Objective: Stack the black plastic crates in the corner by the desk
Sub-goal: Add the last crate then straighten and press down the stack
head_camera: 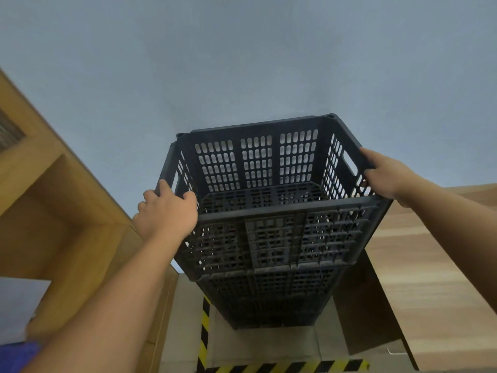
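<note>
Nearest, two bare forearms reach forward and up from the bottom of the view. Below them a yellow-and-black hazard stripe runs across the pale floor and turns up along its left side, marking off a narrow bay. In that bay stands a stack of black crates, with a slim strip of floor showing on its left and near sides. The top crate sits on the stack, slightly askew to the ones under it. The left hand grips the crate's left rim, fingers curled over the edge and thumb hooked inside. The right hand holds the right rim just by the handle slot, fingers wrapped over the outer edge. On the left a wooden cabinet stands close to the stack; on the right a wooden desk presses nearly as close, its dark side panel beside the lower crates. Beyond the crate's far rim rises a plain pale blue wall.
</note>
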